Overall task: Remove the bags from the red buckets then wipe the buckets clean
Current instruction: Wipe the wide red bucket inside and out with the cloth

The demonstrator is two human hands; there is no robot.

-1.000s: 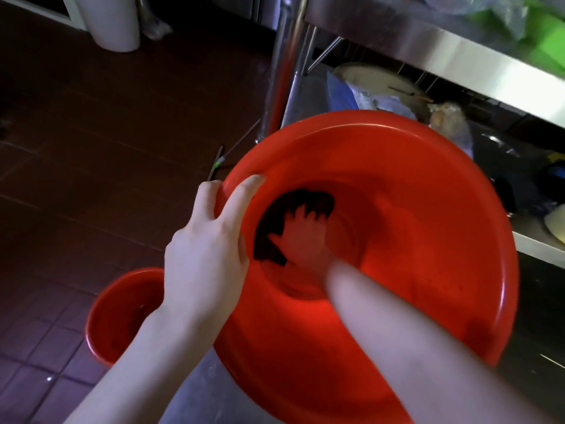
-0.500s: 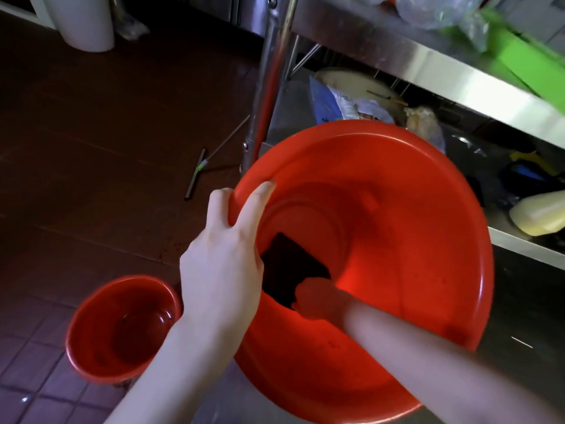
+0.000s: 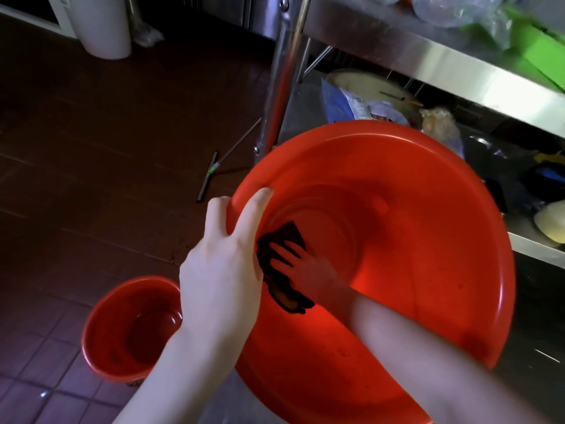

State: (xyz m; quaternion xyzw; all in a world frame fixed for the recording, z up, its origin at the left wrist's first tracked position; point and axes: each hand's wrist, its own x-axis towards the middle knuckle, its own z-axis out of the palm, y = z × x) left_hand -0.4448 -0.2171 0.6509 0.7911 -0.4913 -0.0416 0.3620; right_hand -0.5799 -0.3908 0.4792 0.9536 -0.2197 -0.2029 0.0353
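In the head view, the right hand had carried the dark cloth out of the bottom of the big red bucket and up onto the near-left inner wall, just inside the spot where the left hand held the rim. A second earlier the cloth had been spread flat on the bucket's floor with the right hand splayed on top of it; half a second earlier it had been bunched lower on the same wall. Now the right fingers were spread and pressing the cloth flat against the plastic rather than closed round it. The left fingers stayed clenched over the rim, thumb side outside and the rest inside, keeping the bucket tipped toward the person. No bag showed in this bucket, so the wiping step looked well under way, with the floor done and the wall being worked round. The bucket itself had drifted rightward and a little lower against the steel leg of the bench, and the head had tilted so that more of the shelf under the bench came into sight. The smaller red bucket stood on the tiled floor to the left of the big one, also without a bag, and I could not tell whether it was already wiped.
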